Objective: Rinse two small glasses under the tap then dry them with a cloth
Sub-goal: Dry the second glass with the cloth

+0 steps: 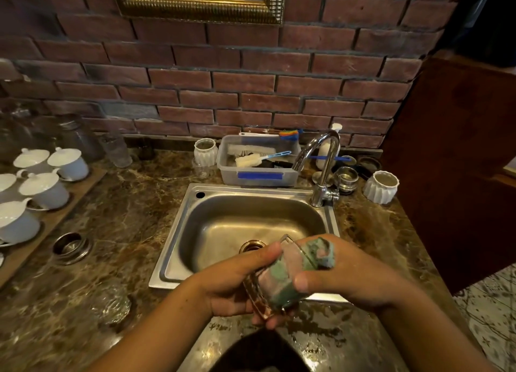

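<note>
A small clear glass (275,281) is tilted on its side over the front rim of the steel sink (178,240). My left hand (237,285) grips the glass from below and behind. My right hand (343,274) holds a green cloth (321,253) that is pushed into the mouth of the glass, thumb pressing on the outside. A second clear glass (111,301) stands on the marble counter to the left. The chrome tap (321,165) stands at the sink's back right; no water is visible from it.
A plastic tub of brushes (259,173) sits behind the sink. White lidded cups (44,188) stand on a board at left, with a metal cup (71,247) near them. White ribbed pots (381,187) and a metal strainer (346,178) flank the tap. A brick wall rises behind.
</note>
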